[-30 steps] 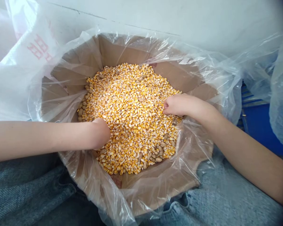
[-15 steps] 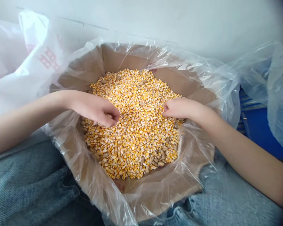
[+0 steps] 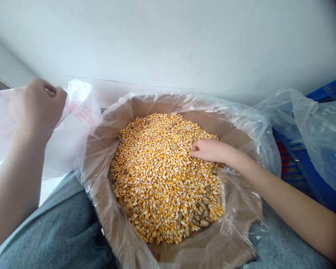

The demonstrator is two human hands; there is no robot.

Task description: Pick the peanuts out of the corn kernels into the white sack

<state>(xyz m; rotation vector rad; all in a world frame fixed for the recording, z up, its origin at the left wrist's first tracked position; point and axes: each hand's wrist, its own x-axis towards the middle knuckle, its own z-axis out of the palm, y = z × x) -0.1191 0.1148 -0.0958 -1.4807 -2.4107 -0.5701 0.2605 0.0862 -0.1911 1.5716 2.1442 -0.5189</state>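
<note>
Yellow corn kernels (image 3: 156, 168) fill a cardboard box (image 3: 145, 108) lined with a clear plastic bag (image 3: 240, 127). Unshelled peanuts (image 3: 204, 223) lie among the kernels, clustered at the near right and scattered elsewhere. My left hand (image 3: 39, 108) is raised outside the box, closed in a fist in front of a white plastic bag (image 3: 70, 145); whatever it may hold is hidden. Low over the corn at the right side, my right hand (image 3: 208, 150) has its fingers curled together at the surface. I cannot make out what is inside them.
A pale wall (image 3: 168, 48) rises right behind the box. My jeans-clad legs (image 3: 64, 224) flank it on both sides. At the right stands a blue plastic crate (image 3: 313, 175), partly covered by clear plastic sheeting (image 3: 322, 130). The white bag bears red printing.
My left hand has lifted out of the box and moved left, over by the white bag, still closed. My right hand stays at the corn. The view has tilted up and to the left.
</note>
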